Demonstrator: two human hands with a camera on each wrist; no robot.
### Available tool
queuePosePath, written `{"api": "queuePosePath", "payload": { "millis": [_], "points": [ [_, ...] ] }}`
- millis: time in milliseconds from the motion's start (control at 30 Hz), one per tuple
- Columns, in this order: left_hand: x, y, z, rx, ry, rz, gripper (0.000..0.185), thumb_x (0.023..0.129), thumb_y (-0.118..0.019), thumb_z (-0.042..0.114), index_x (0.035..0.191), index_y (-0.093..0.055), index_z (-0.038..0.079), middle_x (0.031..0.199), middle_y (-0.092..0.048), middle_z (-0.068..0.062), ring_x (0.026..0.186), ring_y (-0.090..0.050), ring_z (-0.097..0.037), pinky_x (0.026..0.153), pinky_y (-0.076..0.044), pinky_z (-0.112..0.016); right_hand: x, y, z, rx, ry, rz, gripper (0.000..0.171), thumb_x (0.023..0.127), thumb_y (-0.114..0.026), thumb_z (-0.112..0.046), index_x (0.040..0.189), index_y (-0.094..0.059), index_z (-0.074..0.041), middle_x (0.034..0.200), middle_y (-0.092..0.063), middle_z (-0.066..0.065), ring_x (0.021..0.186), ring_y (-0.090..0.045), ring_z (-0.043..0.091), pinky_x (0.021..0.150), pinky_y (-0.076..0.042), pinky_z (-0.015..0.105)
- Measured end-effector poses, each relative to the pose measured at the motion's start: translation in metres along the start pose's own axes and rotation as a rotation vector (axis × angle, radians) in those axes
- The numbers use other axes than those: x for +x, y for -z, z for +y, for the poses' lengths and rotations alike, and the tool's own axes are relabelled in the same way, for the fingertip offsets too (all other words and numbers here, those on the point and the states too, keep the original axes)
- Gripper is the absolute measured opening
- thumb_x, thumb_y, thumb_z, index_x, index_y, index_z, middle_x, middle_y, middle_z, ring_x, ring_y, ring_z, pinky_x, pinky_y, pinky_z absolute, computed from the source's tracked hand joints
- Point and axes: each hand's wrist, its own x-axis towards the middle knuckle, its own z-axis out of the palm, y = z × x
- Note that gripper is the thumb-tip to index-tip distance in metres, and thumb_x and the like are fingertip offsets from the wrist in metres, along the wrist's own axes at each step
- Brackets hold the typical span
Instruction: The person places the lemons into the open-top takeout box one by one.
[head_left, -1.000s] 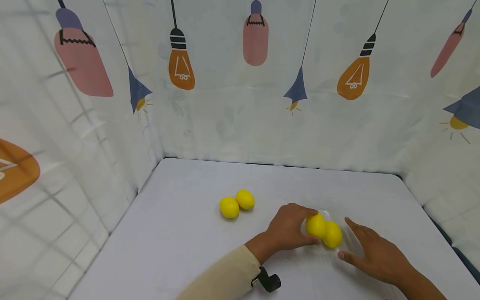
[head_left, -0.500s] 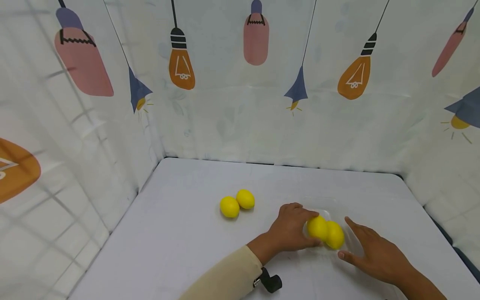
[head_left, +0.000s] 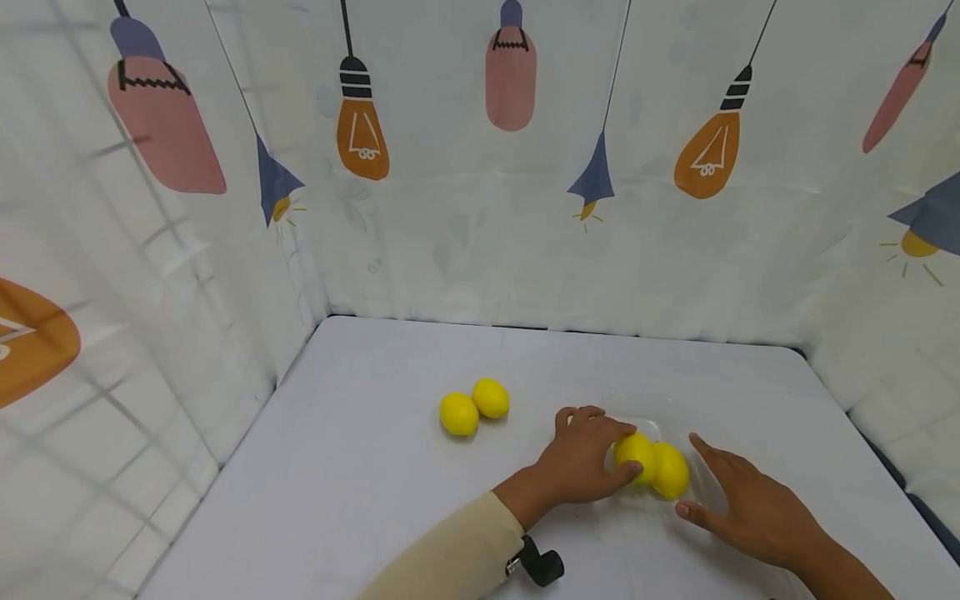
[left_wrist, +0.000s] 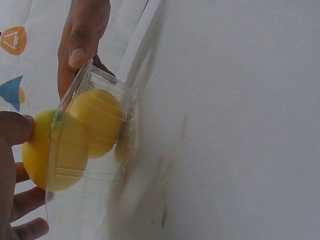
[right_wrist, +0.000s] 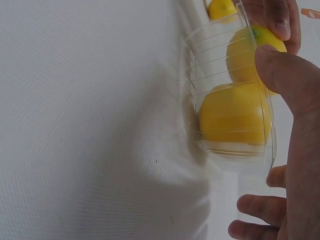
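Observation:
A clear plastic tub [head_left: 654, 428] on the white table [head_left: 390, 467] holds two yellow lemons side by side. My left hand [head_left: 583, 463] grips the left lemon [head_left: 634, 450], fingers over its top and thumb against its near side; in the left wrist view the thumb [left_wrist: 14, 128] and fingers bracket this lemon [left_wrist: 50, 150] at the tub's rim [left_wrist: 75, 95]. The second lemon [head_left: 670, 471] lies in the tub. My right hand [head_left: 753, 504] rests against the tub's right side with fingers straight, its thumb [right_wrist: 287, 75] on the rim above the nearer lemon [right_wrist: 234, 114].
Two more lemons [head_left: 458, 414] [head_left: 491, 397] lie touching each other on the table, left of the tub. Patterned cloth walls [head_left: 480, 208] close the table in at the back and on both sides. A black wrist mount [head_left: 542, 565] sits under my left sleeve.
The left hand's fingers have lifted and spread a little over the left lemon, which has settled slightly lower in the tub. The right hand has stayed still.

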Motion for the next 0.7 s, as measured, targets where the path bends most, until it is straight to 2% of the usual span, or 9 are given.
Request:
{"api": "queuePosePath", "payload": {
  "millis": [300,533,700],
  "points": [
    [0.002,0.0003,-0.0007,0.018,0.035,-0.015,0.051,0.098,-0.059,0.06,0.14,-0.062,0.031,0.134,-0.062,0.018,0.136,-0.043,-0.017,0.11,-0.026,-0.051,0.001,0.001,-0.0001,0.005,-0.022,-0.015,0.109,0.084,-0.057,-0.082,0.161,-0.031,-0.01,0.145,-0.049,0.031,0.124,-0.053,0.052,0.082,-0.051,0.07],
    [0.0024,-0.0011,0.0037,0.098,0.069,-0.062,0.05,0.093,-0.068,0.059,0.134,-0.066,0.031,0.128,-0.064,0.019,0.138,-0.041,-0.019,0.112,-0.021,-0.057,0.0001,-0.0003,0.0023,0.02,-0.025,-0.012,0.108,0.083,-0.059,-0.081,0.163,-0.028,-0.014,0.146,-0.048,0.029,0.125,-0.052,0.052,0.081,-0.05,0.071],
    [0.0027,-0.0019,0.0062,0.138,0.092,-0.07,0.05,0.092,-0.067,0.06,0.134,-0.065,0.032,0.129,-0.064,0.018,0.137,-0.041,-0.019,0.112,-0.021,-0.059,-0.0008,-0.0013,0.0019,0.029,-0.018,0.001,0.107,0.084,-0.061,-0.079,0.163,-0.027,-0.015,0.146,-0.048,0.029,0.125,-0.052,0.051,0.081,-0.05,0.07]
  ]
}}
